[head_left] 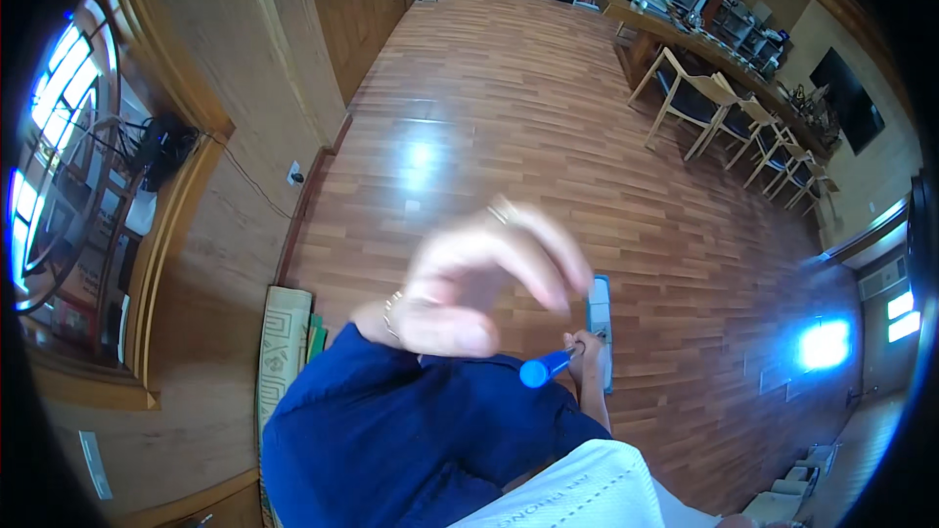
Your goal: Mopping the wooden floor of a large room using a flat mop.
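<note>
My left hand (479,279) is raised close in front of me, smeared by motion, with a bracelet at the wrist and a ring on one finger. Its fingers bend loosely, thumb apart, and nothing shows between them. Lower down and to the right, my right hand (587,354) is closed around the pole of a mop (548,368), whose blue end cap points toward me. Beyond that hand, the mop's flat blue and light grey head (600,308) lies on the wooden floor. Part of the pole is hidden by the hand.
To the left runs a wood-panelled wall with a socket (295,174) and window; a rolled patterned mat (284,342) stands against it. A wooden door (357,0) is farther ahead. Wooden chairs (685,98) line a long cluttered table (704,39) at far right.
</note>
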The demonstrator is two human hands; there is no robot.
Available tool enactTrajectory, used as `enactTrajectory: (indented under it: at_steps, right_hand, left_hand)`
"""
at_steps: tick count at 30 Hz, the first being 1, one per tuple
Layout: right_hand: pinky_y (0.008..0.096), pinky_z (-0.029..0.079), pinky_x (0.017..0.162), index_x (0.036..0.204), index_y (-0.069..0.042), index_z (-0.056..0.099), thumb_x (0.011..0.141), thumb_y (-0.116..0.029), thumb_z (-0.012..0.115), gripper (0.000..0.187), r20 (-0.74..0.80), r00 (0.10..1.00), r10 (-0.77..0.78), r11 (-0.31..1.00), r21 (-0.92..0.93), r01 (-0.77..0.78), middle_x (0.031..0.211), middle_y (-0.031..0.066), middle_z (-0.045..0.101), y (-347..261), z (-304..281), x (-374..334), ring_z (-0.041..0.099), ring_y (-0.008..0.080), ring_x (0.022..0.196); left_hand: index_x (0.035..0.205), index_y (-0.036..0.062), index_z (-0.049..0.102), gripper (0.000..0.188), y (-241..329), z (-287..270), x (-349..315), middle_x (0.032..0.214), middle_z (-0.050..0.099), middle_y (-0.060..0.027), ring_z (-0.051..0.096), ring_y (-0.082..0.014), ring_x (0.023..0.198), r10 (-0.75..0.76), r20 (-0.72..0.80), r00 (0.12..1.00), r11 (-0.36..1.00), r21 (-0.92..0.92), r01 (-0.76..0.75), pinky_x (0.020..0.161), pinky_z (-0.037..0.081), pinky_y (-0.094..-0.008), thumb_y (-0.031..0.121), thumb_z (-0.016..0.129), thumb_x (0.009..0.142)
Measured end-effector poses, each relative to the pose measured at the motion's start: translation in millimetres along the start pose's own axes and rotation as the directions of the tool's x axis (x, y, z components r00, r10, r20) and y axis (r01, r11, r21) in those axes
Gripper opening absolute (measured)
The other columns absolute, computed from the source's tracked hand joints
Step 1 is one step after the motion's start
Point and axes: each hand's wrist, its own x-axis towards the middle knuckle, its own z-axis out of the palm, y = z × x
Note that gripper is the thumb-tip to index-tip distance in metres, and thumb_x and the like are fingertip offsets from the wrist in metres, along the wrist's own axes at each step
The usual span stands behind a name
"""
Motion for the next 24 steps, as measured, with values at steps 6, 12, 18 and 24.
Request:
enactTrajectory:
  at_steps: [6,12,18,24]
  right_hand:
    - [0.0434,0.045,0.063,0.066,-0.005,0.058,0.081,-0.022,0.070,0.025,-0.051,0.998,-0.025,0.998,0.051,0.028,0.069,0.0176,0.058,-4.8,0.6,15.1,0.057,0.0368,0.068]
    - [0.0451,0.046,0.066,0.066,-0.006,0.056,0.084,-0.027,0.066,0.030,-0.027,1.000,-0.016,1.000,-0.012,0.015,0.072,0.0169,0.058,-1.6,-4.3,27.3,0.058,0.0372,0.076]
    - [0.0445,0.045,0.063,0.065,-0.006,0.054,0.083,-0.028,0.067,0.030,-0.081,0.997,0.013,1.000,-0.006,-0.014,0.070,0.0157,0.057,45.1,-28.3,55.3,0.058,0.0361,0.073]
    - [0.0429,0.044,0.060,0.066,-0.006,0.055,0.080,-0.025,0.069,0.028,-0.081,0.996,0.020,1.000,-0.019,-0.022,0.066,0.0155,0.055,154.9,-63.0,89.5,0.056,0.0355,0.067]
  left_hand:
    - [0.105,-0.0003,0.065,0.054,-52.6,8.8,-36.3,0.101,0.065,-0.0167,0.060,-0.0331,0.095,-0.150,0.486,0.861,0.967,-0.108,0.229,0.084,0.043,-0.0442,0.048,0.069,0.082]
    - [0.093,0.0006,0.067,0.021,-77.3,15.9,-28.7,0.078,0.065,-0.0107,0.061,-0.0273,0.071,-0.254,0.509,0.823,0.928,-0.112,0.356,0.078,0.044,-0.0407,0.018,0.074,0.084]
    - [0.082,0.0039,0.067,0.010,-124.5,39.0,-9.5,0.070,0.063,-0.0067,0.059,-0.0240,0.063,-0.320,0.480,0.817,0.910,-0.083,0.405,0.074,0.046,-0.0408,0.013,0.071,0.085]
    - [0.081,-0.0022,0.063,0.015,-230.3,86.3,-8.3,0.076,0.064,-0.0106,0.059,-0.0223,0.069,-0.428,0.440,0.790,0.853,-0.094,0.514,0.066,0.045,-0.0335,0.010,0.067,0.089]
